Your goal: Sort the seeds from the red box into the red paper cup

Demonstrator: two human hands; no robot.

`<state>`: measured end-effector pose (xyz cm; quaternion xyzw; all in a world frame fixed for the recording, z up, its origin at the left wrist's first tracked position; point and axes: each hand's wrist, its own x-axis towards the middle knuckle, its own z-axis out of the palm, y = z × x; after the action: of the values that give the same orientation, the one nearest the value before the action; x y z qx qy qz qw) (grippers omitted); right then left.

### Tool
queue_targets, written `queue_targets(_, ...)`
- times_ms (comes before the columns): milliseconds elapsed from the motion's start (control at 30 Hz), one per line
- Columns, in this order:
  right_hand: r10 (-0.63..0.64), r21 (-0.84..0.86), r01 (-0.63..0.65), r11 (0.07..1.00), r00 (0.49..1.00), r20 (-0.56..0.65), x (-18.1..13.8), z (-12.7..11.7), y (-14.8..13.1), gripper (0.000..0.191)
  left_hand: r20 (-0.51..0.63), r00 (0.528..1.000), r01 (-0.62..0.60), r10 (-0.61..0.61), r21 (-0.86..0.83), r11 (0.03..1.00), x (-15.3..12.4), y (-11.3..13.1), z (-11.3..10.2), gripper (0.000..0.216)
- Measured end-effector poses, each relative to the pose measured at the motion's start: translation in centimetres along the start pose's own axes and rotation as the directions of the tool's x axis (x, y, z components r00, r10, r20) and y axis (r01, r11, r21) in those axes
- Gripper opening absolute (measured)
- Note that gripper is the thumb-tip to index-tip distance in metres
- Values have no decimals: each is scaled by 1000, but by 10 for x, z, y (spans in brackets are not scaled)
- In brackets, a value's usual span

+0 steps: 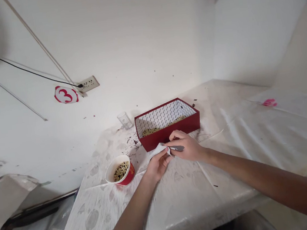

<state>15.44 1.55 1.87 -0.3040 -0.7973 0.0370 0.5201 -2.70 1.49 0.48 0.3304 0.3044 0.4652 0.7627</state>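
Observation:
My left hand (157, 165) pinches a white tissue or cloth (158, 150) on the table, just in front of the red box. My right hand (187, 146) is closed around a small grey tool, perhaps tweezers (177, 148), whose tip meets the tissue. The red box (172, 129) has a patterned white lining and holds a layer of mixed pale and dark seeds. A red paper cup (120, 171) with similar mixed seeds stands left of my left hand.
A small clear glass (124, 120) stands behind the box near the wall. The table (232, 165) wears a white plastic cover with dark specks scattered near the box. A wall socket (88, 84) with a black cable and a red "3" sign (66, 94) hang on the wall.

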Motion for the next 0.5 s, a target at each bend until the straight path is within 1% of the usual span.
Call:
queue_targets(167,5,2,-5,1000,1000,11,1,-2,-1,34,-1,1000,-9,9,-7,1000,0,0,1,21)
queue_targets(500,-43,-121,38,992,998,-38,1,-1,-5,27,-11,1000,0,0,-30,1000,-4,7,7,19)
